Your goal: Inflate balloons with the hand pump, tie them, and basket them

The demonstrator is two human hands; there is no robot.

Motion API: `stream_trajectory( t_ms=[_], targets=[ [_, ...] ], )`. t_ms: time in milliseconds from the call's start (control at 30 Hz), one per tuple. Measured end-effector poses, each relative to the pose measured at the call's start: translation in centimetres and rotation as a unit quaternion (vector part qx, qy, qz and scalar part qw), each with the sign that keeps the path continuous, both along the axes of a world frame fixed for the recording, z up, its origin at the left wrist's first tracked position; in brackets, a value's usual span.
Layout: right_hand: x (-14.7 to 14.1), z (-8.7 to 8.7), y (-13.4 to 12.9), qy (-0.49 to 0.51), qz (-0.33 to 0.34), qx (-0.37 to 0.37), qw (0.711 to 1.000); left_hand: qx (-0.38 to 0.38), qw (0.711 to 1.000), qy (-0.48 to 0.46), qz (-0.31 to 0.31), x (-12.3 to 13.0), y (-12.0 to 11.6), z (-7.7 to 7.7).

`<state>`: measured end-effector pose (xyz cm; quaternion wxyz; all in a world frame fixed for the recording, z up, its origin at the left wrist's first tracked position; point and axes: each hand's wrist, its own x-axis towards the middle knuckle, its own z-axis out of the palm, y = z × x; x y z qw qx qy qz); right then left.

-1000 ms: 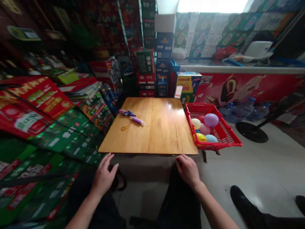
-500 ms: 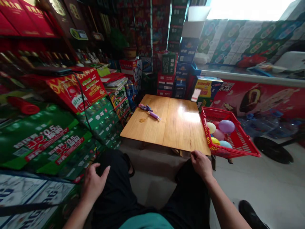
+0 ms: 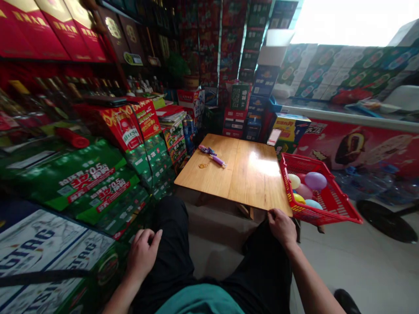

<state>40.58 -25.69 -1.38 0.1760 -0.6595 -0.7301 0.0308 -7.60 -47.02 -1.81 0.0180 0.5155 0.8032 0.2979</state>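
Observation:
Low in the frame, my left hand (image 3: 144,252) rests beside my left thigh, thumb apart from loosely bent fingers, holding nothing. My right hand (image 3: 282,224) is at the near right edge of the wooden table (image 3: 245,174), its fingers curled at the table's corner. On the table's left part lie a purple balloon pump (image 3: 218,161), a dark purple bundle (image 3: 207,150) next to it and a small tangle of yellowish bands (image 3: 203,166). A red basket (image 3: 340,200) with several balloons (image 3: 315,181) stands against the table's right side.
Green beer cartons (image 3: 88,179) and white cartons (image 3: 49,248) are stacked along my left. Boxes (image 3: 258,80) rise behind the table. A freezer (image 3: 360,139) spans the right back, with water bottles and a round black base (image 3: 386,220) before it. A dark shoe (image 3: 347,301) is at lower right.
The view has shifted, so the table and basket appear slightly lower and farther right. My left hand's fingers look more bent; my right hand remains at the table's corner.

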Motion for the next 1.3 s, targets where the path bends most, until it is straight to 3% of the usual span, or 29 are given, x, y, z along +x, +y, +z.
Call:
stream_trajectory(
  t_ms=[100, 367, 567, 667, 800, 900, 1033, 1167, 1300],
  targets=[
    [0.2, 0.2, 0.1, 0.002, 0.005, 0.0, 1.0, 0.007, 0.999, -0.041, 0.015, -0.9, -0.8, -0.6],
    [-0.7, 0.1, 0.6, 0.001, 0.005, 0.002, 1.0, -0.07, 0.993, -0.091, 0.028, -4.5, 0.3, -5.6],
    [-3.2, 0.8, -0.5, 0.036, 0.026, 0.02, 0.999, -0.134, 0.986, -0.1, 0.017, -5.1, 1.6, -7.0],
    [-6.6, 0.3, -2.0, 0.101, 0.099, -0.012, 0.99, -0.146, 0.981, -0.124, 0.013, -5.3, 1.8, -8.0],
    [-14.1, -2.3, -4.4, 0.222, 0.198, -0.141, 0.944, -0.155, 0.973, -0.172, -0.013, -5.4, 2.5, -9.2],
    [-20.6, -4.6, -6.1, 0.219, 0.264, -0.224, 0.912, -0.151, 0.973, -0.174, -0.013, -5.9, 3.2, -9.6],
    [-27.6, -6.6, -8.0, 0.2, 0.273, -0.268, 0.902, -0.175, 0.973, -0.149, -0.034, -6.6, 3.8, -9.8],
    [-30.6, -7.5, -9.5, 0.118, 0.305, -0.318, 0.89, -0.207, 0.968, -0.133, -0.048, -6.3, 3.5, -10.3],
    [-29.6, -7.6, -10.1, 0.111, 0.365, -0.327, 0.865, -0.243, 0.958, -0.118, -0.098, -6.1, 1.1, -10.0]
  ],
)
